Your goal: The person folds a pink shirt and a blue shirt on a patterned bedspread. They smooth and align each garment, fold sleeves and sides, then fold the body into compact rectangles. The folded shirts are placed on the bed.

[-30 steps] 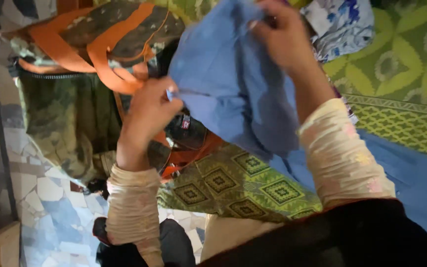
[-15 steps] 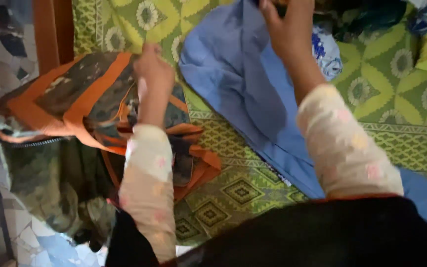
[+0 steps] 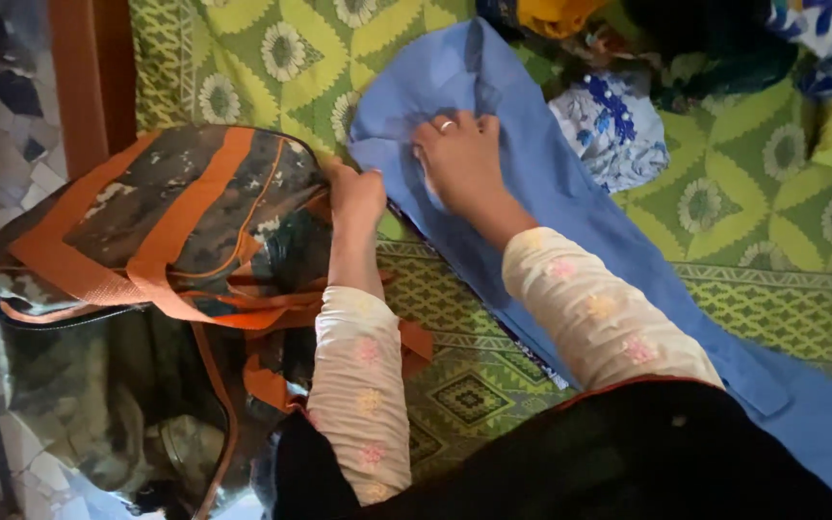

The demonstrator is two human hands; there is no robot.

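Note:
A long blue garment (image 3: 570, 193) lies spread across the green patterned bedsheet (image 3: 272, 67). My right hand (image 3: 459, 159), with a ring on one finger, presses flat on the garment's upper part. My left hand (image 3: 356, 193) pinches the garment's left edge, right beside a camouflage bag with orange straps (image 3: 175, 221). Both arms wear pale flowered sleeves.
The camouflage bag hangs off the bed's left side over a mosaic tile floor (image 3: 2, 116). A wooden post (image 3: 93, 67) stands at the upper left. A blue and white cloth (image 3: 613, 130), a yellow cloth (image 3: 551, 14) and other clothes are piled at the top right.
The garment was held up in the air; now it lies flat on the bed. My right hand came down onto it and my left hand moved to its edge.

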